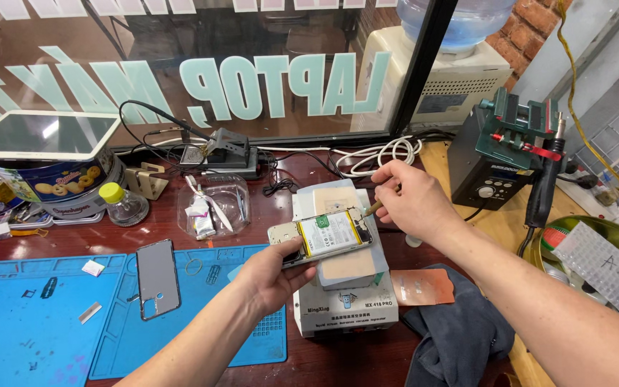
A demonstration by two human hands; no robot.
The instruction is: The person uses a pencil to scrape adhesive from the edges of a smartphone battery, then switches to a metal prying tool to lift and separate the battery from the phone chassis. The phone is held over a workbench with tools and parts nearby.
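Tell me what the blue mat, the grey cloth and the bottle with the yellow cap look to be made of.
The blue mat looks like soft matte silicone or rubber, with moulded compartments. The grey cloth looks like soft woven fabric, lying in folds. The bottle appears to be clear plastic, see-through, with a glossy yellow cap.

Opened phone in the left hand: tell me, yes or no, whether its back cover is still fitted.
No: the opened phone in the left hand shows its bare battery, and a detached back cover lies on the blue mat.
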